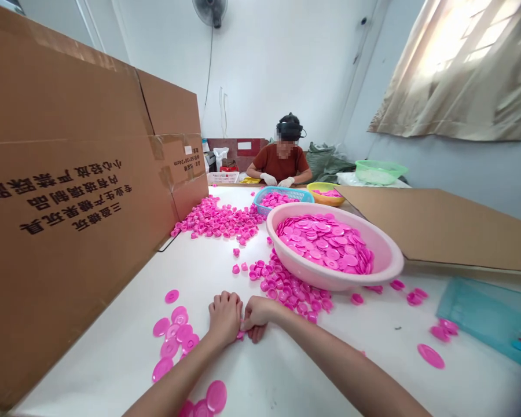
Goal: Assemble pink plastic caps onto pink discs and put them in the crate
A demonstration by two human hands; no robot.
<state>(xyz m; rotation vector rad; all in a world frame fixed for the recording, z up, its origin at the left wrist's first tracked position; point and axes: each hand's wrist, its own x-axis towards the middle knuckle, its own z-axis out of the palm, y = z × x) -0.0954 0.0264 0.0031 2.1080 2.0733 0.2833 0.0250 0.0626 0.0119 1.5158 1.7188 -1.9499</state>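
Head view: white table (286, 370) strewn with pink caps (219, 220), curtained window (464, 69)

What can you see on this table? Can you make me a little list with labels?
Left hand: closed on a small pink piece
Right hand: closed on the same piece, touching the left hand
By the left hand: flat pink discs on the white table
Ahead: pink basin full of discs, small pink caps heaped in front
Left side: big cardboard box
Far end: another person, blue basket, yellow bowl
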